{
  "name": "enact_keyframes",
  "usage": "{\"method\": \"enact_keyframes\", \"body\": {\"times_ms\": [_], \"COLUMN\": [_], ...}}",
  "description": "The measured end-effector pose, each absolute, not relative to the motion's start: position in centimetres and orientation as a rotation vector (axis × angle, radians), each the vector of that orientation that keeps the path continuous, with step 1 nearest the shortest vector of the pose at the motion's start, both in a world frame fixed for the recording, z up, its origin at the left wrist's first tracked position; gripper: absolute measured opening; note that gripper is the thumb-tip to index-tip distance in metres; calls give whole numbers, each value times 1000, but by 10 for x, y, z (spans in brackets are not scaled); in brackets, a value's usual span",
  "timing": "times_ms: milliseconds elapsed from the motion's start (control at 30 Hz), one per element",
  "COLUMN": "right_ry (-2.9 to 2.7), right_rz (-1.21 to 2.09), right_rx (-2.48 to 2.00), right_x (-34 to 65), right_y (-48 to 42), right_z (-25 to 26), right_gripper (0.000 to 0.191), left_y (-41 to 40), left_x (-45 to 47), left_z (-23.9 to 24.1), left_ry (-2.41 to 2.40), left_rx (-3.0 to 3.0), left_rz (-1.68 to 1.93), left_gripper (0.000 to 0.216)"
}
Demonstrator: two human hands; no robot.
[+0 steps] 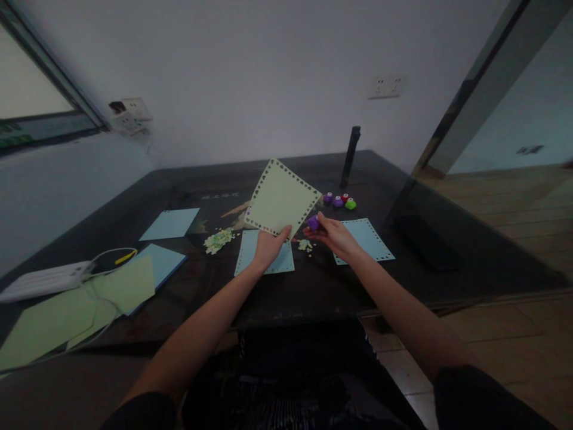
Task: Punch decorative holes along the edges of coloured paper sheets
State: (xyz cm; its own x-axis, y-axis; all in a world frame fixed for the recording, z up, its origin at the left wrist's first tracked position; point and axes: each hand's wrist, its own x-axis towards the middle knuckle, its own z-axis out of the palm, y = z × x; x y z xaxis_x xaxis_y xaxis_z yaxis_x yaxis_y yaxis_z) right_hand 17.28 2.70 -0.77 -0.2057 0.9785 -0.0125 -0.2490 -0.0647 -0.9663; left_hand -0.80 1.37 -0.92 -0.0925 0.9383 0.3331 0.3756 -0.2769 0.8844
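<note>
My left hand [270,248] pinches the lower edge of a pale green sheet of paper [283,197], thumb on top. Small shaped holes run along the borders of that sheet, which is raised and tilted above the table. Close to its right corner, my right hand [333,235] has its fingers closed on a small purple craft punch [313,223]. Below the left hand lies a light blue sheet [282,263] with punched edges. Another punched blue sheet [367,239] rests under the right wrist. Between the hands is a little heap of paper cut-outs [305,245].
Several more punches [338,201] stand behind the right hand, near an upright black post [350,156]. A larger heap of cut-outs [218,240] lies left. Farther left are blue paper [170,224], green sheets [120,286], a white power strip [47,280] and its cable. A dark flat object [425,242] lies right.
</note>
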Motion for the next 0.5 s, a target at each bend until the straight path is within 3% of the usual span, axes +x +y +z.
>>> {"method": "enact_keyframes", "body": {"times_ms": [333, 500], "right_ry": [-1250, -1672], "right_rz": [1355, 901], "right_rx": [-1025, -1246], "right_x": [175, 181], "right_y": [28, 33], "right_z": [-7, -8], "right_gripper": [49, 54], "left_y": [15, 14], "left_x": [-10, -9], "left_z": [-11, -11], "left_ry": [1428, 1483], "left_rx": [1638, 1639], "left_rz": [1366, 1339], "left_gripper": [22, 22]}}
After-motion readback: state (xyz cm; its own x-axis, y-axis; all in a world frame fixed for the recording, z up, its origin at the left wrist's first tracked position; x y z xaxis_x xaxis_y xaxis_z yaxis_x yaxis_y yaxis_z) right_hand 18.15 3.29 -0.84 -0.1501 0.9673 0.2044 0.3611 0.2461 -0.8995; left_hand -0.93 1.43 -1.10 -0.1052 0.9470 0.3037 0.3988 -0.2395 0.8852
